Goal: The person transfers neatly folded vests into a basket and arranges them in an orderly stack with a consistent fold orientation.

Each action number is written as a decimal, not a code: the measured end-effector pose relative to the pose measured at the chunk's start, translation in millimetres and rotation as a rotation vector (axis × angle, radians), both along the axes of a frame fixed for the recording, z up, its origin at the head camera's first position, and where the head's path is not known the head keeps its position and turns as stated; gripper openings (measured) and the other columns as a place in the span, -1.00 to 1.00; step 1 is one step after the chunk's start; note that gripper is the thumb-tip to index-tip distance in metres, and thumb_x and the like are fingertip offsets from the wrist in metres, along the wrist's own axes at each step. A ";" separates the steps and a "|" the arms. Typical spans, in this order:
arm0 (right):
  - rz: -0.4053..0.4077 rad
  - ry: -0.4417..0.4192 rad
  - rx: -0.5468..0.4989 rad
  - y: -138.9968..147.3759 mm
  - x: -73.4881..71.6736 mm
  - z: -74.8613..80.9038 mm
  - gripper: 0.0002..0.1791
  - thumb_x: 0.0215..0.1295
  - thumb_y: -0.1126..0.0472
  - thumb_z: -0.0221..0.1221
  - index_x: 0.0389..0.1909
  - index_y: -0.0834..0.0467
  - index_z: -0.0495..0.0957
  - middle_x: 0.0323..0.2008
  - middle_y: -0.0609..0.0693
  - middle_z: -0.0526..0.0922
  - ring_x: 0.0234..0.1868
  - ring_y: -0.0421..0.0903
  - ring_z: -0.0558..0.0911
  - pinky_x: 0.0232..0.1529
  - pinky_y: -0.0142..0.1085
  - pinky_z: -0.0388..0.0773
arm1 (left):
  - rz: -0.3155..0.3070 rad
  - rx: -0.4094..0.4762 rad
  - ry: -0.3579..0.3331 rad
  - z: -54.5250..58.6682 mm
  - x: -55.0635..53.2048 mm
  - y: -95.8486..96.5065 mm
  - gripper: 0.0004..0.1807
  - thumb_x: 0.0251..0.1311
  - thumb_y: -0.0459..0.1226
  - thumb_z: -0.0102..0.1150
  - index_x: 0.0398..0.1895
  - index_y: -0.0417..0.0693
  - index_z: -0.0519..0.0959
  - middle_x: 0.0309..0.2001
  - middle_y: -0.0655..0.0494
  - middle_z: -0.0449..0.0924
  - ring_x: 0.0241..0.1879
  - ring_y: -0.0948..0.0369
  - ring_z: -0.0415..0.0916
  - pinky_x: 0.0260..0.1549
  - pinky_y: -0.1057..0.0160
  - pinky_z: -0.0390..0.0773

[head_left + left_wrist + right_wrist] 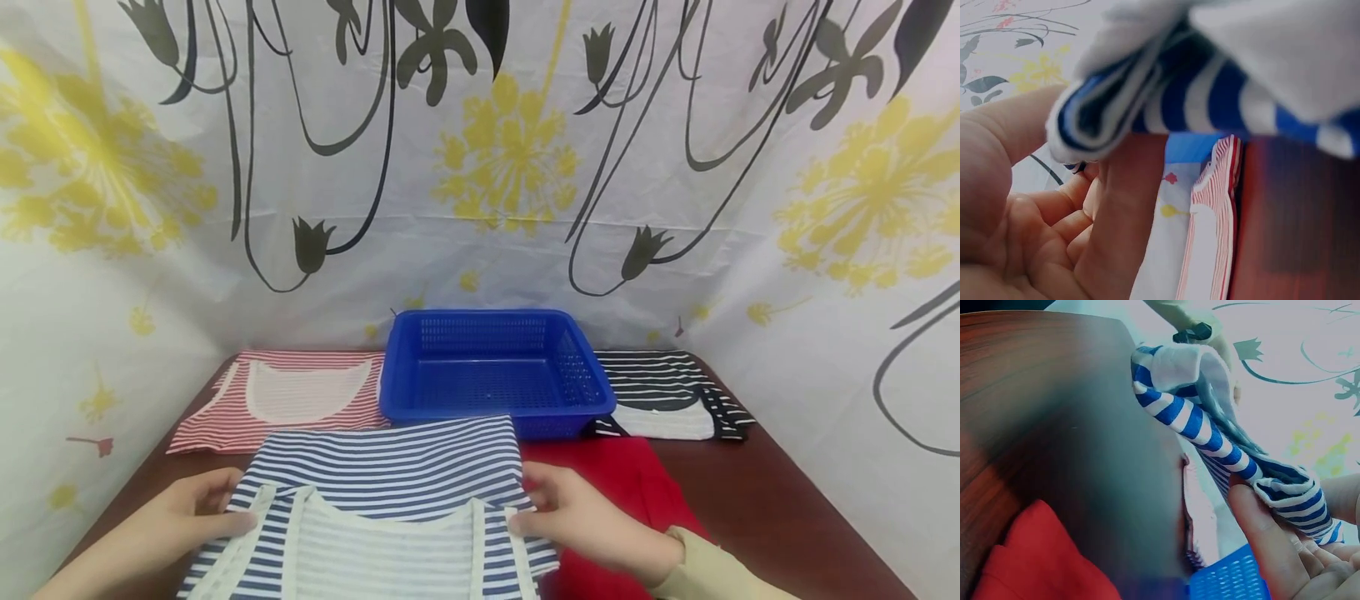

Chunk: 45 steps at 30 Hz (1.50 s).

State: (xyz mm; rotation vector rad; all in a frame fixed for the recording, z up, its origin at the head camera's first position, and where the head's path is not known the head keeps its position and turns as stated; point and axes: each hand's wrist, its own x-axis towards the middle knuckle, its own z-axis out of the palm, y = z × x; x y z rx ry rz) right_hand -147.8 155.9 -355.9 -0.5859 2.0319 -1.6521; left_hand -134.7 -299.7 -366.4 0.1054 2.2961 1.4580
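A navy-and-white striped tank top with pale trim is folded and held up at the near middle of the head view, its scooped neckline towards me. My left hand pinches its left side between thumb and fingers. On the opposite side my right hand pinches the cloth near the other strap. The left wrist view shows the layered folded edge of the top between thumb and fingers. Seen from the right wrist, the cloth is raised off the table. Its lower part runs out of the head view.
A blue plastic basket stands at the back middle of the dark wooden table. A red-and-white striped top lies left of it, a black-and-white striped garment to its right. Red cloth lies beneath my right hand. Patterned sheeting surrounds the table.
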 end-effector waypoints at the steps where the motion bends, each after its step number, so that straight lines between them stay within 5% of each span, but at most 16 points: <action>1: 0.002 0.009 0.006 1.3 -0.3 2.2 -0.39 0.26 0.34 0.22 0.29 0.43 0.27 -0.21 0.19 0.69 -0.30 0.07 0.70 -0.32 -0.15 0.67 | -0.006 0.008 0.002 0.5 -0.1 0.4 -0.43 0.30 -0.22 0.18 0.16 -0.50 0.29 -0.20 0.00 0.62 -0.27 0.06 0.58 -0.32 0.17 0.62; 16: -0.050 0.061 0.079 21.8 -3.8 32.3 -0.31 0.28 0.26 0.24 0.33 0.48 0.20 -0.08 0.19 0.66 -0.16 0.06 0.68 -0.15 -0.16 0.65 | -0.040 0.130 0.009 21.2 0.7 15.3 -0.39 0.33 -0.25 0.14 0.25 -0.51 0.20 -0.12 -0.05 0.62 -0.20 0.02 0.61 -0.25 0.13 0.65; 25: -0.040 0.009 0.023 34.0 -13.4 47.4 -0.28 0.32 0.25 0.21 0.37 0.45 0.12 -0.04 0.24 0.64 -0.12 0.11 0.68 -0.11 -0.12 0.63 | 0.011 0.023 0.128 37.5 -7.6 30.9 -0.32 0.27 -0.18 0.22 0.28 -0.44 0.22 -0.14 -0.05 0.61 -0.23 0.06 0.60 -0.27 0.22 0.61; 32: -0.052 0.092 0.032 43.9 -28.2 60.6 -0.19 0.31 0.28 0.20 0.39 0.52 -0.02 -0.06 0.28 0.64 -0.14 0.05 0.68 -0.13 -0.15 0.64 | 0.045 -0.076 0.211 51.1 -21.1 45.1 -0.28 0.25 -0.11 0.24 0.32 -0.37 0.25 0.00 -0.07 0.57 -0.13 0.10 0.53 -0.18 0.21 0.55; 45: -0.107 0.143 0.062 64.9 -57.0 81.8 -0.22 0.31 0.26 0.20 0.41 0.44 0.03 -0.04 0.25 0.63 -0.16 0.03 0.69 -0.09 -0.16 0.62 | 0.078 0.018 0.246 70.6 -48.9 70.0 -0.25 0.22 -0.11 0.28 0.33 -0.35 0.23 -0.05 -0.10 0.60 -0.25 0.09 0.61 -0.28 0.16 0.63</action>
